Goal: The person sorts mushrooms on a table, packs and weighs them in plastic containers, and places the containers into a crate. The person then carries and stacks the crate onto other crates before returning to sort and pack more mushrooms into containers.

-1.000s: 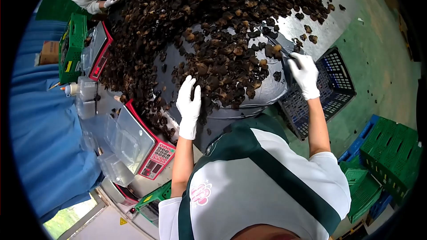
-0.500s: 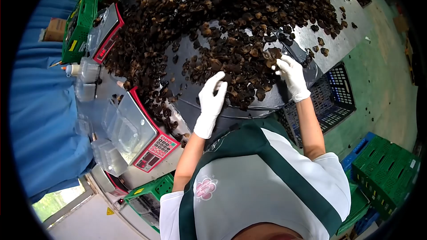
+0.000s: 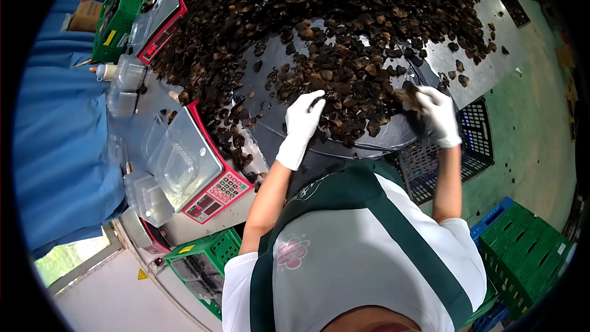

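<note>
A heap of dark brown wood ear mushrooms (image 3: pixel 344 77) is spread over a table covered with black plastic sheeting (image 3: pixel 270 120). My left hand (image 3: pixel 302 120), in a white glove, is at the near left edge of the small pile, thumb and forefinger slightly apart around a gap. Off the pile's right side, my white-gloved right hand (image 3: pixel 439 117) has its fingers closed on a brownish wood ear mushroom (image 3: pixel 407 97), smeared by motion. Part of that piece is hidden by the fingers.
Red-framed scales (image 3: pixel 212 200) stand to my left, one bearing clear plastic boxes (image 3: pixel 175 163). A dark plastic crate (image 3: pixel 476 138) is below the table's right edge. Green crates (image 3: pixel 522 249) are stacked at the lower right; another green crate (image 3: pixel 120 18) stands at the upper left.
My right hand has moved right and slightly down, away from the pile, with a mushroom. My left hand's thumb and forefinger have drawn closer together. The co-worker's arm has mostly left the view.
</note>
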A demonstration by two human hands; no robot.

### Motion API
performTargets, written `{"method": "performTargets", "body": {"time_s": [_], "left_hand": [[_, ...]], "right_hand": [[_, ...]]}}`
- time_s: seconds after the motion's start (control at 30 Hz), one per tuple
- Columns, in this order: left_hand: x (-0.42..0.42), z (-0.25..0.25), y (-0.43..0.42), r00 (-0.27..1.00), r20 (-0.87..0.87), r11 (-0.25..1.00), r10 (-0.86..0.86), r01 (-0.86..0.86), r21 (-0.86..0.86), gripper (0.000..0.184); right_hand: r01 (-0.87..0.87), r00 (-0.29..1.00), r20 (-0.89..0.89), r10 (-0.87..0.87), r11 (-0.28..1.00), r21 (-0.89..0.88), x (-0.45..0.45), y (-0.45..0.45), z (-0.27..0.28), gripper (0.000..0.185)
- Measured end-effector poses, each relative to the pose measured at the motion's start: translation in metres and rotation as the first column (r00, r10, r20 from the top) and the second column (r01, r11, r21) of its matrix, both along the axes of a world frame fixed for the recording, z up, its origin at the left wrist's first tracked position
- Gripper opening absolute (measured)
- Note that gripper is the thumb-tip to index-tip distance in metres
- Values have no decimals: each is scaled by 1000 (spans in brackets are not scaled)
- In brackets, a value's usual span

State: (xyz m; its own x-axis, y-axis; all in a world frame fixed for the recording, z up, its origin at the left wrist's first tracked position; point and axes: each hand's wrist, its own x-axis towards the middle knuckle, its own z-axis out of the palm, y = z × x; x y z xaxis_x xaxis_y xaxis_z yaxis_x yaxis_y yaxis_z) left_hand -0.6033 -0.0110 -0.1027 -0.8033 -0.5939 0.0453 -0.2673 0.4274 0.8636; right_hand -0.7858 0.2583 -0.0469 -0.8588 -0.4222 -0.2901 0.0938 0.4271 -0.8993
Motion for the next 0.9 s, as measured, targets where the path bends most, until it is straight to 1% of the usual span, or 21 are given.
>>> {"method": "performTargets", "body": {"time_s": [0.03,0.07,0.1,0.13,0.17,0.2,0.27,0.33,0.4,0.47,0.5,0.53,0.6,0.63,0.67,0.7,0.73,0.8,0.83,0.87,0.9], "left_hand": [[5,5,-4,998,-48,999,48,-48,-9,20],[13,0,-14,999,11,950,47,-48,308,26],[22,5,-20,998,-21,849,57,-37,528,30],[31,10,-25,996,-53,699,75,-15,715,34],[36,12,-29,996,-48,652,71,-10,758,40],[40,13,-32,996,-45,653,76,-16,757,40],[45,15,-32,992,-71,563,104,0,826,43],[47,17,-32,991,-75,571,108,1,821,44],[49,18,-35,989,-65,532,134,-17,846,43],[49,22,-41,986,-44,526,162,-49,849,43],[49,23,-44,982,-20,514,186,-80,854,43],[51,22,-49,979,-46,499,200,-62,864,44],[56,17,-55,940,-173,409,293,41,912,46],[59,19,-56,913,-194,355,360,59,933,41],[61,19,-59,910,-196,358,366,56,932,41],[64,17,-62,892,-147,290,427,19,957,36],[67,14,-65,870,-95,217,484,-14,976,32],[70,8,-67,874,-46,284,483,-107,953,25],[71,7,-67,878,-59,393,475,-152,907,22],[72,7,-65,883,-64,492,465,-198,848,19],[68,11,-63,908,-13,578,418,-255,775,17]], "right_hand": [[-89,994,-43,98,980,179,-16,31,-8,21],[-167,977,-68,204,920,355,-32,62,-16,21],[-209,953,-64,295,797,567,-40,83,-10,23],[-226,924,-41,381,628,745,-43,96,1,25],[-133,921,-95,377,536,834,-40,100,8,29],[-30,913,-152,379,434,900,-38,102,12,32],[112,832,-387,396,564,818,-40,94,-12,33],[47,853,-434,289,786,616,-24,40,-2,29],[-83,862,-400,311,865,495,-6,-13,-1,24],[-189,704,-601,379,915,356,10,-62,-14,21],[-225,664,-647,374,926,305,15,-86,-29,19],[-263,624,-691,365,931,254,22,-109,-38,18],[-263,674,-621,400,915,305,44,-151,-23,25],[-287,536,-733,420,907,309,49,-169,-30,30],[-309,382,-822,423,896,317,51,-186,-43,36],[-291,365,-750,551,833,471,54,-197,-50,42],[-249,330,-738,588,809,533,55,-201,-57,33],[-263,359,-797,486,872,414,46,-199,-72,24],[-275,418,-802,426,901,335,46,-191,-63,16],[-323,535,-735,416,905,276,46,-181,-55,14],[-333,592,-714,375,920,207,44,-168,-48,15]]}}
